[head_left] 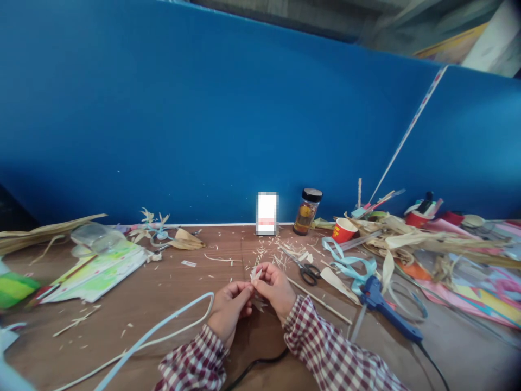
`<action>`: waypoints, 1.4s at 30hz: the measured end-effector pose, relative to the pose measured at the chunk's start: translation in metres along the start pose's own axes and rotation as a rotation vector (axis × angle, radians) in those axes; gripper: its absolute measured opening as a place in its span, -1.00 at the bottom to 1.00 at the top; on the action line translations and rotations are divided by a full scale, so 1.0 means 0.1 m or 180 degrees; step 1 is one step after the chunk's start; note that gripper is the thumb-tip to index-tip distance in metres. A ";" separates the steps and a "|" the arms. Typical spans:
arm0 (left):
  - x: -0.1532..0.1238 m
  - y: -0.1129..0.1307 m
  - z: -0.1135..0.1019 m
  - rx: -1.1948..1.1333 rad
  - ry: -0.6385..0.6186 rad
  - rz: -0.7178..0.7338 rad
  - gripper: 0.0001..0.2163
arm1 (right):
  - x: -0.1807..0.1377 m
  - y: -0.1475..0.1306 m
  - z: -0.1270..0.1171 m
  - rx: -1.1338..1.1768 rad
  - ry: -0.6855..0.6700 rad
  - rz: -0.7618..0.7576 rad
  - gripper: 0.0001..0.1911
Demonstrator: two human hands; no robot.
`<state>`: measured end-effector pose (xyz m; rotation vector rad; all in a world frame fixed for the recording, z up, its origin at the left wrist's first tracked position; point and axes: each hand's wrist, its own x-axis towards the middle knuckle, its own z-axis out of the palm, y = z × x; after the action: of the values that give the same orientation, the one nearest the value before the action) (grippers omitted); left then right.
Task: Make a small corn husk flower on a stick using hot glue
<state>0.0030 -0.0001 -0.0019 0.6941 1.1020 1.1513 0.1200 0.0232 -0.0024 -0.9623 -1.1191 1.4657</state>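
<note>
On a wooden table (163,304), left hand (230,307) and right hand (277,288) pinch a pale husk strip (255,274), held roughly upright.

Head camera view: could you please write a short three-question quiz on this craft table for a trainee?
1. True or false: the blue plastic glue gun lies on the brown wooden table to the right of the person's right hand.
2. Short answer: what do the left hand and the right hand pinch between them?
3. Fill the gap: the glass jar standing by the blue partition wall has a ____ lid.

Key
1. True.
2. A small pale husk strip.
3. Black.
</note>
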 end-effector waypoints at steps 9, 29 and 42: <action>0.01 -0.01 -0.01 0.0001 0.0007 -0.0019 -0.77 | 0.00 -0.01 0.01 -0.0039 0.0023 0.0019 -0.77; -0.01 0.06 0.02 -0.0207 0.0145 -0.0084 -0.77 | 0.02 -0.01 -0.05 -0.0529 0.0160 -0.0317 -0.82; 0.02 0.04 0.00 -0.0390 0.0182 -0.0093 -0.79 | -0.04 -0.09 -0.04 -0.1127 -0.0052 -0.0707 -0.90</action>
<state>0.0013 0.0030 0.0011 0.5511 1.0764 1.2094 0.1266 0.0200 0.0056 -1.0287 -1.4799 1.1189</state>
